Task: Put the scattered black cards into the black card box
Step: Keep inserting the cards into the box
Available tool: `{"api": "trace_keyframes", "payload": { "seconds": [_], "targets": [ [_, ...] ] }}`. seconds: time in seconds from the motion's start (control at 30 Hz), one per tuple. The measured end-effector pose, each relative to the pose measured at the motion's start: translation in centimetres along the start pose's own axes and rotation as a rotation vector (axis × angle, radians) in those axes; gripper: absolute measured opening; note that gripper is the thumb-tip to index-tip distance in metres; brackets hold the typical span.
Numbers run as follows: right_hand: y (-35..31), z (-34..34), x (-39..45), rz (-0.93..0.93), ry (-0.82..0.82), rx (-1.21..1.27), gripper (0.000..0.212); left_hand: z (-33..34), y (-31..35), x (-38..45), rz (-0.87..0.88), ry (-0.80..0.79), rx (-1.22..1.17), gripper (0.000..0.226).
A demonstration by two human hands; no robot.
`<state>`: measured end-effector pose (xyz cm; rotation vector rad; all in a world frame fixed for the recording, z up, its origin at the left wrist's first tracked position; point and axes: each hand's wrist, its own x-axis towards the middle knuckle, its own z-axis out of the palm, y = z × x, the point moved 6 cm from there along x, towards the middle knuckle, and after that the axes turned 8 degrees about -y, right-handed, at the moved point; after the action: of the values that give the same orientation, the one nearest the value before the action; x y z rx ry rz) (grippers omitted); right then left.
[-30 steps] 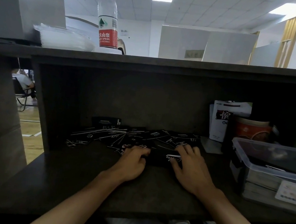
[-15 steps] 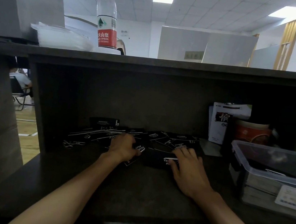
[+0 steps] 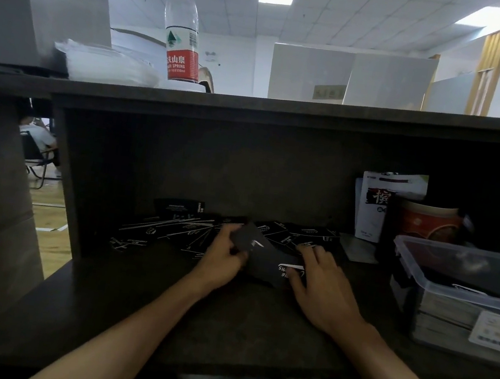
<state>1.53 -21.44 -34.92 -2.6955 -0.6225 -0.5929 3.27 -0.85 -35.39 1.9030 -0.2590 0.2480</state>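
We are looking at a dark shelf (image 3: 224,322) that is showing a matt, faintly grained wood-look surface. The black cards (image 3: 170,229) are appearing as thin card stock with a slight sheen, white print catching the light. At three o'clock a storage tub (image 3: 459,280) is reading as clear, glossy plastic with a smooth lid. Behind it, at two o'clock, a round canister (image 3: 428,222) is showing a shiny printed wrap, and a pouch (image 3: 377,206) is looking like smooth white film. At eleven o'clock the water bottle (image 3: 182,27) is gleaming as transparent plastic, its red cap and label glossy.
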Motion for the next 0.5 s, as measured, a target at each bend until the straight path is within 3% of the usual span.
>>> {"api": "trace_keyframes", "payload": {
  "seconds": [0.07,0.17,0.23,0.33,0.4,0.5],
  "targets": [
    [0.0,0.1,0.0,-0.025,-0.001,0.024,0.053,1.5,-0.2,-0.2,-0.002,-0.108,0.052,0.032],
    [-0.2,0.3,0.1,-0.045,-0.031,0.039,0.038,1.9,0.4,-0.5,0.091,-0.187,0.259,0.022],
    [-0.4,0.1,0.0,-0.054,-0.029,0.067,0.032,1.0,0.8,-0.8,0.112,-0.164,0.380,0.025],
    [-0.3,-0.8,-0.1,-0.059,0.080,0.047,0.031,-1.8,1.7,-0.3,0.127,0.007,0.557,0.026],
    [-0.1,-1.2,-0.2,-0.044,0.124,0.038,0.031,-3.2,1.5,0.6,0.048,0.019,0.749,0.038],
    [-0.3,-0.4,0.1,-0.064,0.029,0.004,0.032,-3.6,-0.7,1.1,-0.184,-0.186,0.980,0.062]
  ]
}}
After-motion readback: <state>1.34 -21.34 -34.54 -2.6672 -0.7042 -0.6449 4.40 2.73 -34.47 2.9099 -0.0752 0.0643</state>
